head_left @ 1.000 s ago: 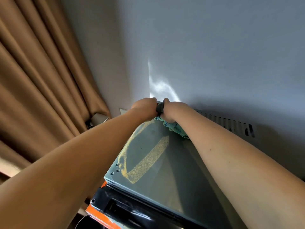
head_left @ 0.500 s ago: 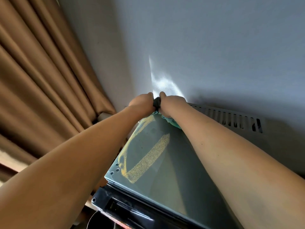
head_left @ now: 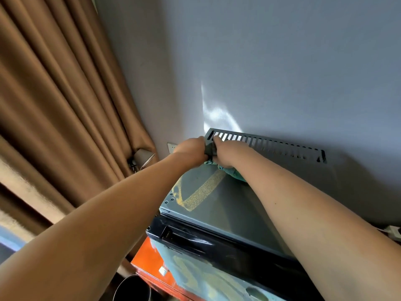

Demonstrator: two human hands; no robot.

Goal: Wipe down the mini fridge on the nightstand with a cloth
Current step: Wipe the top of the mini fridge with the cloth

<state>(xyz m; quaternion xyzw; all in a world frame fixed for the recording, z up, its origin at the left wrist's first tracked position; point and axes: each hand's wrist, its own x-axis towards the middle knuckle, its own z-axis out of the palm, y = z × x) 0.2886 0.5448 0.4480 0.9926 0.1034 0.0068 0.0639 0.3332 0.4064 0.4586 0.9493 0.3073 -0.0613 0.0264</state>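
Both hands meet at the mini fridge (head_left: 227,211) top's far-left corner: left hand (head_left: 191,152) and right hand (head_left: 225,154) have fingers curled, bunching the cloth (head_left: 230,171); best keep it flat, pressed along the vent grille (head_left: 271,145).

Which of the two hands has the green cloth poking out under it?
The right hand. The green cloth bunches out beneath it on the fridge top. The left hand shows only a dark bit between the two hands.
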